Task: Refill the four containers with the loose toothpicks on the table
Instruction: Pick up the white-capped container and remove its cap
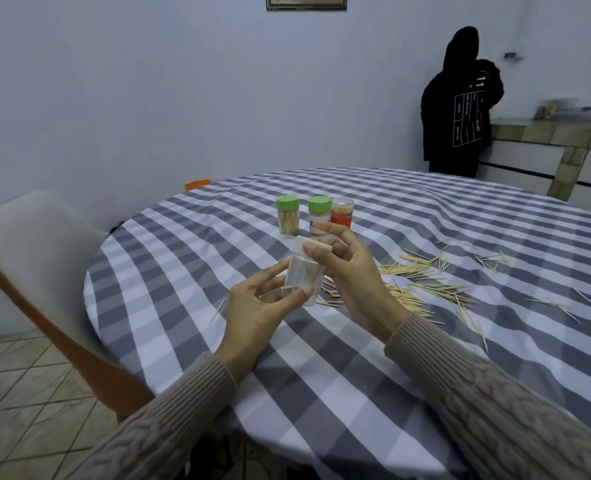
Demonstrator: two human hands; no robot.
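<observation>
Two hands hold one clear box (302, 280) above the checked tablecloth (321, 375), near the table's left edge. Left hand (259, 310): thumb and fingers curl round the box's lower end, the thumb tip lying across its front wall. Right hand (349, 271): fingers curl over the box's upper end, pinching the white lid (313, 245), with one fingertip on the lid's front face and the index finger arched above it. The box tilts, top leaning away from the camera. Whether the lid is seated or lifted off cannot be told, since the fingers cover the joint. Contents of the box are hard to make out through the clear wall.

Three further containers stand upright in a row beyond the hands: a green-capped jar (288, 216), a second green-capped jar (319, 213) just beside a red-filled clear jar (342, 213). The right index finger hides the lower part of the second jar. Loose toothpicks (425, 292) lie scattered on the cloth to the right of the hands; those nearest the right palm are partly hidden behind it. A single toothpick (218, 310) lies left of the left hand.

A chair (45, 271) stands at the table's left, cut off by the frame edge. A person in a dark hood (460, 105) stands by the far wall, back turned
</observation>
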